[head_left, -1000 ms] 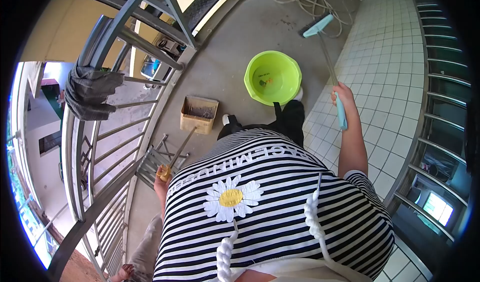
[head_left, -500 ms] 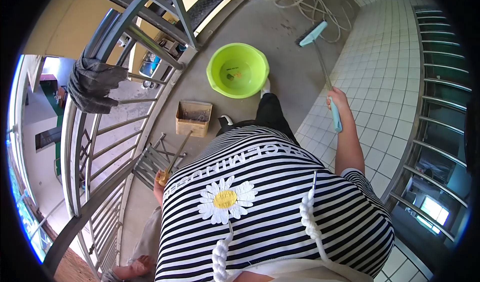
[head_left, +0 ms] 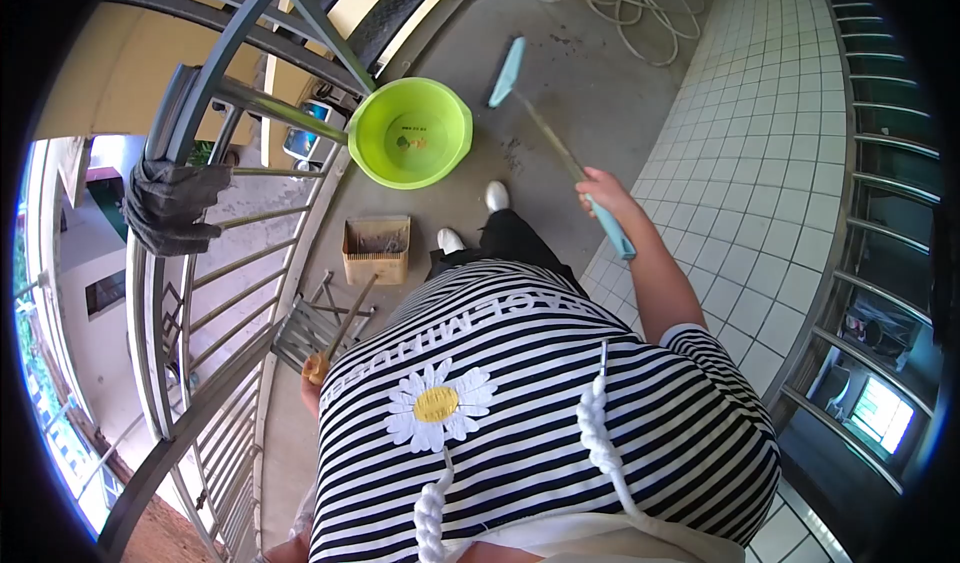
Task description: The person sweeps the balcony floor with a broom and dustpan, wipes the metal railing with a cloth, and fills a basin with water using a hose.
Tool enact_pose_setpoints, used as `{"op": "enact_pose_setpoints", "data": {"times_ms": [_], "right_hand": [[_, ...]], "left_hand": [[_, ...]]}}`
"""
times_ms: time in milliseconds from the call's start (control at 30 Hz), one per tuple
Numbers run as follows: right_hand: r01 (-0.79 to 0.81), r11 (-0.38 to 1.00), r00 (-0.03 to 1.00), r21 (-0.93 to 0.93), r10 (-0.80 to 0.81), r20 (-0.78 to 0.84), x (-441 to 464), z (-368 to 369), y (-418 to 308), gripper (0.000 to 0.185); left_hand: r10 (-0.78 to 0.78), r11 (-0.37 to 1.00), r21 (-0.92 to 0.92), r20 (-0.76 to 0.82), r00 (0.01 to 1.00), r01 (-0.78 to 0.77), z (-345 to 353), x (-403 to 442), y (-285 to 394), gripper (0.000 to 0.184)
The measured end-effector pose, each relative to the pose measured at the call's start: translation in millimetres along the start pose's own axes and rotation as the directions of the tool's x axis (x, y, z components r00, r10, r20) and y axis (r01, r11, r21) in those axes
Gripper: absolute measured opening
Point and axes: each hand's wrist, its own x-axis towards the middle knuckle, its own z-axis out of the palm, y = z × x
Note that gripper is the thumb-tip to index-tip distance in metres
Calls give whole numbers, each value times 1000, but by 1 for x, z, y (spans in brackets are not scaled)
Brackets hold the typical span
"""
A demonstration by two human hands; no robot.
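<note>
My right hand (head_left: 607,193) is closed around the pale blue grip of a long broom (head_left: 560,148). The broom's light blue head (head_left: 508,71) is on the grey floor, with dark specks of dirt near it. At the lower left, my left hand (head_left: 311,388) is partly hidden by the striped shirt. Its fingers wrap the yellowish top end of a stick handle, which runs down to a beige box-shaped dustpan (head_left: 377,266) on the floor. Grey debris lies in the dustpan. A lime green basin (head_left: 455,133) sits beyond it, beside the railing.
A metal railing (head_left: 245,218) with a grey cloth (head_left: 170,208) over it runs along the left. A folding stool (head_left: 300,333) stands by the dustpan. A coiled hose (head_left: 650,23) lies at the back. White tiles (head_left: 740,193) line the right. Skin of another person (head_left: 290,550) shows bottom left.
The green basin has shifted left to the railing, away from my foot. The broom head has swung left across the floor, my right hand moving left with it. The dustpan stays in place.
</note>
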Motion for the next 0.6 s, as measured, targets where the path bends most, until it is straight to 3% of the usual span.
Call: {"op": "enact_pose_setpoints", "data": {"times_ms": [133,200,233,300,333,400,467,567,600], "right_hand": [[-57,998,990,-28,60,131,52,-8,16,63],[-142,990,981,-4,141,132,75,-22,26,44],[-134,991,982,-1,133,134,88,-38,38,44],[-93,989,981,113,72,179,102,-90,63,15],[-82,990,988,113,66,141,94,-111,63,10],[-69,991,992,114,57,110,80,-140,61,9],[-172,976,980,137,184,-79,82,-163,57,9],[-96,985,989,145,111,-98,63,-175,40,10],[-48,985,997,163,57,-53,61,-183,34,13]], "left_hand": [[27,997,78,-17,999,-26,14,-11,2,38],[48,990,133,-24,999,-45,22,-18,0,38],[61,985,162,-25,998,-56,27,-21,0,39],[85,972,224,-26,996,-77,39,-29,-1,39],[100,964,250,-29,995,-90,45,-34,-2,39],[124,946,304,-29,992,-110,56,-45,-4,40],[155,920,367,-20,988,-136,69,-52,-6,40],[193,872,458,5,981,-174,95,-62,-9,41],[184,918,358,-12,983,-168,126,-76,5,44]]}}
